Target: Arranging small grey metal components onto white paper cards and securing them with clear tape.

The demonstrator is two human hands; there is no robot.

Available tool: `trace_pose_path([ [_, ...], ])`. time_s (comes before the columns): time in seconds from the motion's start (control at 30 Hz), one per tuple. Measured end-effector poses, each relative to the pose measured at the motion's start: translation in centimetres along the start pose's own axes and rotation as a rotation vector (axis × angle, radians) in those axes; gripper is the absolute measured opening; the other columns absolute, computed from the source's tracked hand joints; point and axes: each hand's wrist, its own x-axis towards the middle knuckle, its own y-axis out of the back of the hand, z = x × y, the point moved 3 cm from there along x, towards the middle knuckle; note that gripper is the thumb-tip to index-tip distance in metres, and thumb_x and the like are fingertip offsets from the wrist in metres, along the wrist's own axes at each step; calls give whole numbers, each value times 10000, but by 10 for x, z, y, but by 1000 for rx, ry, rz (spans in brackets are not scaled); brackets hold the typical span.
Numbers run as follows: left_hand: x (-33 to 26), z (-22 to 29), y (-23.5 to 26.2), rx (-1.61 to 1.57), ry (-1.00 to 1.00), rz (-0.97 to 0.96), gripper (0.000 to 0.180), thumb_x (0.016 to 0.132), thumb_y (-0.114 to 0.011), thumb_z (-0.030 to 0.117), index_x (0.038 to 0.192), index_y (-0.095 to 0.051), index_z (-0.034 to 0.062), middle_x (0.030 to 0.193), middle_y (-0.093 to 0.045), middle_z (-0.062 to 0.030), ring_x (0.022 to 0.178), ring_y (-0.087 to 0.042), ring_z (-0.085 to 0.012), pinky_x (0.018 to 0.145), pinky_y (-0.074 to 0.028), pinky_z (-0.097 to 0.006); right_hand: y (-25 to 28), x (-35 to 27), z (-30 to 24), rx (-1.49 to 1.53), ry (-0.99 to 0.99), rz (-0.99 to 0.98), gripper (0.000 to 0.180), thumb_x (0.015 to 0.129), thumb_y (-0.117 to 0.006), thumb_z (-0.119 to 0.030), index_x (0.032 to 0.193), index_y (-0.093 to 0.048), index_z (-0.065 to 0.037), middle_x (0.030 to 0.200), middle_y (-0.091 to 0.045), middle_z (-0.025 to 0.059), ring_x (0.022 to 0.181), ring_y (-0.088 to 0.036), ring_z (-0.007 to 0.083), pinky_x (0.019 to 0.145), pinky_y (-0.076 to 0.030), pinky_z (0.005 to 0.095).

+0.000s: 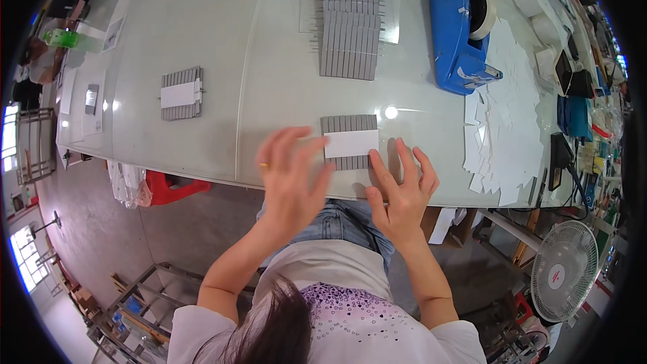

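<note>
In front of me lies a small bundle of grey strips point(349, 123), set side by side, with a white paper band point(352, 143) across its middle. The index fingertip of my right hand point(403, 199) touches the band's lower right corner; its fingers are spread and nothing is in them. Just left of the bundle is my left hand point(290, 172), somewhat blurred, its fingers apart and holding nothing that I can see. Whether its fingertips touch the bundle's left edge, I cannot tell.
Farther back stand long rows of grey strips point(350, 34). A similar banded bundle point(180, 94) lies to the left. At the right are a blue tape dispenser point(458, 34) and a spread pile of white paper slips point(505, 121). A fan point(565, 269) stands beyond the table's right front.
</note>
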Motion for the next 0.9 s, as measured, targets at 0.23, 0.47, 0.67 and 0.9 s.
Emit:
trace_pose_path([
  [0.23, -2, 22, -20, 185, -202, -192, 794, 739, -711, 552, 1360, -549, 85, 1469, -456, -115, 1381, -375, -275, 1085, -286, -483, 3, -5, 19, 340, -37, 179, 453, 910, -530, -331, 1253, -656, -62, 1318, -571, 154, 1196, -450, 382, 1013, -355, 448],
  [0.47, -34, 5, -10, 349, -555, -57, 306, 846, -686, 336, 1100, -706, 166, 1215, -657, 30, 1206, -579, -175, 1116, -260, -478, 7, -8, 20, 346, -26, 184, 504, 985, -435, -368, 1244, -625, 21, 1268, -584, 175, 1187, -476, 363, 1025, -364, 457],
  [0.67, -29, -23, 51, 359, -695, 53, 236, 877, -618, 152, 1094, -711, 167, 1151, -685, 43, 1095, -642, -139, 1100, -307, -427, 4, -5, 17, 293, 40, 192, 500, 990, -429, -358, 1229, -620, 37, 1236, -602, 174, 1195, -480, 369, 1029, -361, 463],
  [0.9, 44, -149, 133, 729, -500, 282, 365, 778, -710, 79, 1139, -689, 129, 1143, -675, 28, 1146, -604, -190, 1018, -420, -421, 3, -3, 16, 286, 15, 188, 454, 987, -438, -313, 1207, -626, 36, 1229, -600, 163, 1205, -471, 359, 1031, -361, 455],
])
